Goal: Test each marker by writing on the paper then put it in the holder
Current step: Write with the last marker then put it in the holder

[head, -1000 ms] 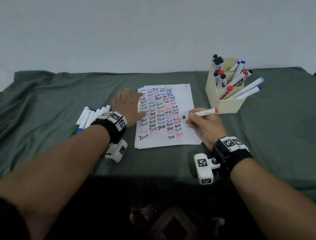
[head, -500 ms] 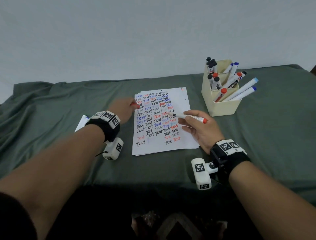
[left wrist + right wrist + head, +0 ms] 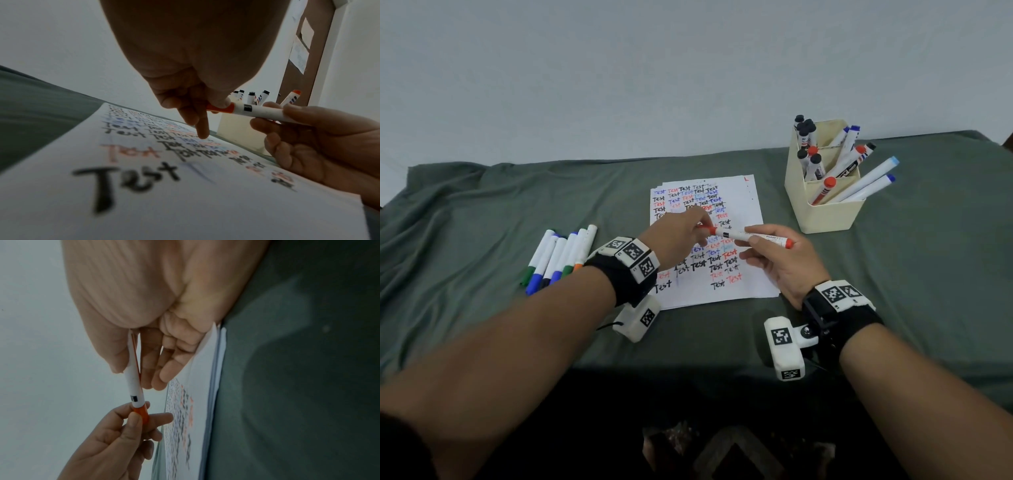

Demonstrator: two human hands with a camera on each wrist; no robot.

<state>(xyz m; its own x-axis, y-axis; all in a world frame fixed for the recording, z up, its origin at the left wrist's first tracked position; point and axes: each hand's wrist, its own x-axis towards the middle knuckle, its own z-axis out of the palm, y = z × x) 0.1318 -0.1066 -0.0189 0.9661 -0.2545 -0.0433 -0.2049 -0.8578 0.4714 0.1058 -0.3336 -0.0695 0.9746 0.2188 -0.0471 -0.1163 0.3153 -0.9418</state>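
Observation:
A white marker [image 3: 751, 236] with a red end is held level above the paper [image 3: 743, 202], which is covered in rows of the word "Test". My right hand [image 3: 774, 260] grips its barrel [image 3: 134, 379] between thumb and fingers. My left hand [image 3: 681, 236] pinches the red cap [image 3: 221, 108] [image 3: 141, 416], which sits on the marker's tip. The cream holder [image 3: 825, 212] stands at the back right with several markers in it. More markers [image 3: 558, 257] lie in a row on the cloth at the left.
A green cloth [image 3: 482, 212] covers the table, wrinkled at the left. A pale wall rises behind the table. In the left wrist view a brown door [image 3: 304, 53] with papers stuck on it shows far right. The table's front edge falls into dark shadow.
My left hand left the loose markers, came right over the paper with the red cap and now holds it on the marker's tip. My right hand lifted the marker off the paper.

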